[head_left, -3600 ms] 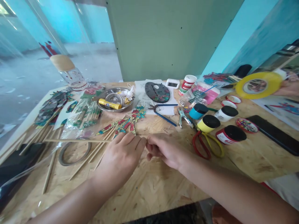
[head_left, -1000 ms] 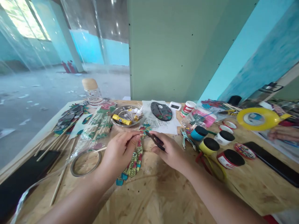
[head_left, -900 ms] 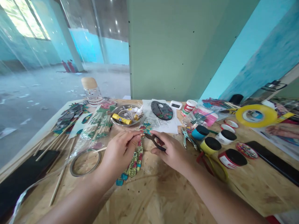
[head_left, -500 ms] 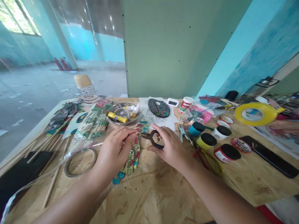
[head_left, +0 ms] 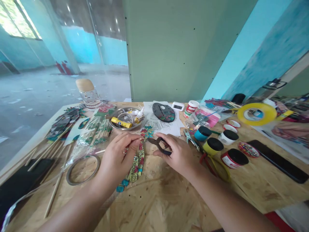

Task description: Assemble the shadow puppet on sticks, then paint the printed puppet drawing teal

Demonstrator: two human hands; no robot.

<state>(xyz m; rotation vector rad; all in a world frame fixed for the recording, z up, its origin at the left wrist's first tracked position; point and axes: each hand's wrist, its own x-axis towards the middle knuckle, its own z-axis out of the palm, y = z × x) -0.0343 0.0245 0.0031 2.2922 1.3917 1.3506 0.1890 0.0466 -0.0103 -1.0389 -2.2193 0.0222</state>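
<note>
My left hand (head_left: 124, 154) is pinched closed at the middle of the table, on a small piece too tiny to make out. In my right hand (head_left: 175, 154) are dark pliers (head_left: 159, 145), their jaws pointing left, a little apart from the left fingertips. Under and beside my left hand lie painted, patterned strips (head_left: 137, 166) with blue ends. A colourful cut-out (head_left: 147, 131) rests on the paper just beyond the two hands.
A metal bowl (head_left: 113, 126) with a yellow tube and white bottles stands behind my left hand. Paint jars (head_left: 234, 159) are at the right, a tape ring (head_left: 70, 177) and sticks (head_left: 55, 196) at the left. Another person's hand (head_left: 287, 132) shows at far right.
The pliers have drawn slightly right, away from my left fingertips, and their jaws have tilted. The yellow tape roll at the right has shifted left and the other person's hand has moved.
</note>
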